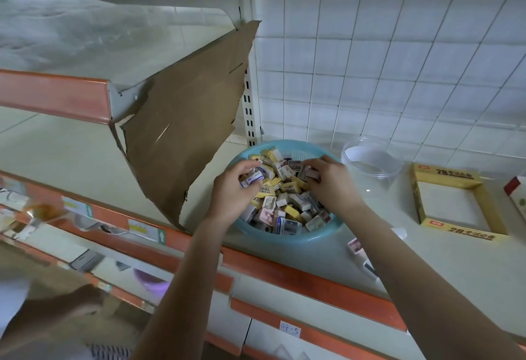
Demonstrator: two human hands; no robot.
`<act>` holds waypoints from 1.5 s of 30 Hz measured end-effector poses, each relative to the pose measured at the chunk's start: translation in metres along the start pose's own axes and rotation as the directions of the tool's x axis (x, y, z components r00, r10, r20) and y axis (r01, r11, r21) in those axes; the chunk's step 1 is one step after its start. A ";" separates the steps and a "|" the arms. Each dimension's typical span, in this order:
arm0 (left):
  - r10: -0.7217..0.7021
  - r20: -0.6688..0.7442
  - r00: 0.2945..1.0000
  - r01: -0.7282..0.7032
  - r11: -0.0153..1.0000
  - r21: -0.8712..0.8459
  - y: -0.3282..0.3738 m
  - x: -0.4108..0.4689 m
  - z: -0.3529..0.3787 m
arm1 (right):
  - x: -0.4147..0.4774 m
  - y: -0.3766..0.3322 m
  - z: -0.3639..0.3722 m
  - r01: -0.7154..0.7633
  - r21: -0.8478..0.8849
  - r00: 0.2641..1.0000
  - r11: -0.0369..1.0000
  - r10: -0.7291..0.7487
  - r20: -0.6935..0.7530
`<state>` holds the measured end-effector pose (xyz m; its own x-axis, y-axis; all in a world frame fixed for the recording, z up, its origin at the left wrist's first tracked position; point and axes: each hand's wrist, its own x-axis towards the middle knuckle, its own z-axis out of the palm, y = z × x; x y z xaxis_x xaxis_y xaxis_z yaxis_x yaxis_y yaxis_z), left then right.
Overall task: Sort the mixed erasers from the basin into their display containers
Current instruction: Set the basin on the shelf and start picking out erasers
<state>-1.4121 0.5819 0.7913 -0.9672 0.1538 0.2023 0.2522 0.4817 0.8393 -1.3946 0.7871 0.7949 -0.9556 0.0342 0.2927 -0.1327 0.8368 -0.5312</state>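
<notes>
Currently the erasers (287, 203) lie heaped and mixed in the basin (284, 238), which sits on the shelf (455, 268) at its front edge, probably so both arms reach in easily. Pile is high; sorting judged to be at an early stage.

Left hand (236, 189): fingers curled round a blue-white eraser (252, 180), possibly more than one, apparently gathering like with like. Right hand (330, 180): fingers narrow, pinching a pink eraser (311, 173) at the top of the pile.

Jar (373, 166), clear and lidless, stands just beside the basin on the right. Yellow box (461, 230) lies open beyond it, nothing visible inside. Both are likely set there as short drops for the right hand.

Loose pieces (355, 245) rest on the shelf near the basin. Cardboard (187, 120) leans at the left, apart from the work.
</notes>
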 end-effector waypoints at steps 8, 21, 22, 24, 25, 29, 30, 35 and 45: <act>0.078 0.001 0.997 -0.076 0.980 0.183 0.022 0.045 0.010 | -0.004 0.002 0.000 -0.025 0.101 0.993 0.995 0.036 -0.110; 0.122 0.052 0.991 -0.133 0.906 0.403 -0.002 0.092 0.044 | -0.003 0.008 0.001 -0.027 0.135 0.985 0.991 0.049 -0.166; 0.132 0.053 0.990 -0.142 0.904 0.404 -0.002 0.092 0.043 | -0.003 0.008 0.001 -0.032 0.135 0.984 0.990 0.055 -0.171; 0.145 0.056 0.988 -0.155 0.900 0.407 -0.003 0.091 0.043 | -0.002 0.009 0.001 -0.054 0.146 0.981 0.988 0.080 -0.177; 0.151 0.055 0.987 -0.160 0.898 0.409 -0.003 0.091 0.042 | -0.002 0.008 0.000 -0.069 0.156 0.980 0.985 0.096 -0.176; 0.174 0.096 0.980 -0.198 0.902 0.384 0.002 0.087 0.039 | -0.001 0.007 -0.003 -0.112 0.156 0.980 0.981 0.136 -0.147; 0.171 0.104 0.980 -0.198 0.907 0.371 0.004 0.086 0.039 | -0.001 0.006 -0.004 -0.119 0.153 0.980 0.981 0.141 -0.141; 0.153 0.125 0.980 -0.188 0.917 0.352 0.006 0.085 0.038 | -0.002 0.006 -0.005 -0.129 0.156 0.979 0.979 0.150 -0.134; 0.110 0.111 0.988 -0.137 0.949 0.283 0.005 0.085 0.039 | -0.002 0.006 -0.005 -0.139 0.161 0.976 0.977 0.163 -0.142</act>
<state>-1.4921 0.6312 0.7931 -0.9240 0.3007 0.2361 0.3813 0.6802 0.6261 -1.3926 0.7948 0.7947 -0.9174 0.2469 0.3121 -0.0390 0.7249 -0.6878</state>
